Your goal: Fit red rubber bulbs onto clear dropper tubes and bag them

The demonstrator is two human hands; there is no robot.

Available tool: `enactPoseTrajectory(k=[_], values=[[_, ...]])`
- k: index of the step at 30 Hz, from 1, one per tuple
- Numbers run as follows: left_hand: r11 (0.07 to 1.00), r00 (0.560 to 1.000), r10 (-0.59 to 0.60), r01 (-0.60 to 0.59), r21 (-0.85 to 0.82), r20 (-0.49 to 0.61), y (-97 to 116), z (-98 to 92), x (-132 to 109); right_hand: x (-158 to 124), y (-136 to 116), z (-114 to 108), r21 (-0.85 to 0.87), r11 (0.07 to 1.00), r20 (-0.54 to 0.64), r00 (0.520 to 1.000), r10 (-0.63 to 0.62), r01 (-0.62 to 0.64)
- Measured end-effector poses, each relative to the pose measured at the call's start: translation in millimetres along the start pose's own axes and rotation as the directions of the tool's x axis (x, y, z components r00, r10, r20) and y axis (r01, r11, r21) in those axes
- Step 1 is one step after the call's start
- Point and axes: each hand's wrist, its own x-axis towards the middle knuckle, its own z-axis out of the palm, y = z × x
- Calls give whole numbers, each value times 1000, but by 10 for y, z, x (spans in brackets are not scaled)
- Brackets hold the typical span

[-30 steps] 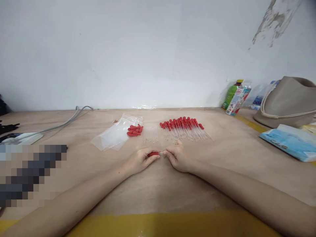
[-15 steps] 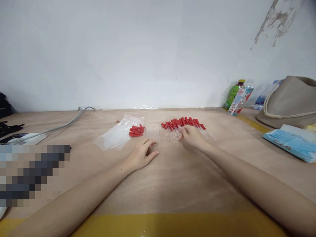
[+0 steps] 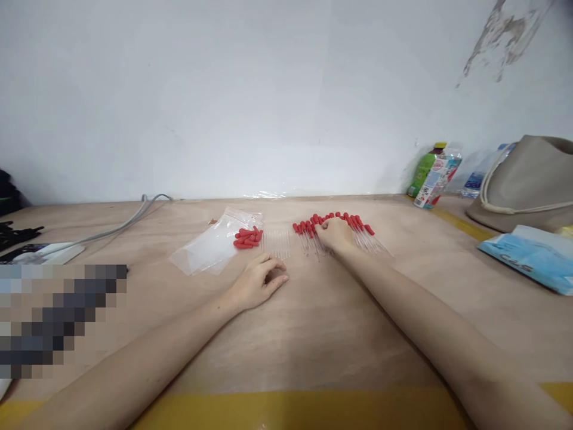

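My right hand (image 3: 336,234) reaches over a row of glass droppers with red rubber bulbs (image 3: 356,222). Its fingers are pinched together at one dropper in the row, and the hand covers part of several others. The bulbs point to the wall and the thin clear tubes lie toward me. My left hand (image 3: 259,280) rests on the table with thumb and fingers apart, holding nothing. Just beyond its fingertips lie several bare glass tubes (image 3: 276,242), side by side. Left of them is a small heap of loose red bulbs (image 3: 248,237).
Clear plastic zip bags (image 3: 210,242) lie under and beside the loose bulbs. A grey cable (image 3: 129,218) runs along the left. Bottles (image 3: 425,173), a grey bag (image 3: 528,179) and a blue packet (image 3: 528,257) stand or lie at the right.
My right hand has shifted left and slightly farther away along the dropper row, and its fingers now point down over the bulbs. The left hand has stayed in place.
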Motion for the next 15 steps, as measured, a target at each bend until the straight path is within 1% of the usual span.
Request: enactPoseTrajectory(k=[7, 11, 15], values=[[1000, 1000, 6, -6, 7, 1, -5, 10, 2, -69, -95, 12, 0, 1000, 47, 999, 1, -1], [1000, 1000, 2, -2, 11, 1, -5, 13, 5, -56, -57, 13, -12, 1000, 33, 999, 6, -5], [1000, 1000, 1, -1, 10, 0, -9, 16, 9, -23, 13, 11, -76, 997, 11, 1000, 18, -17]])
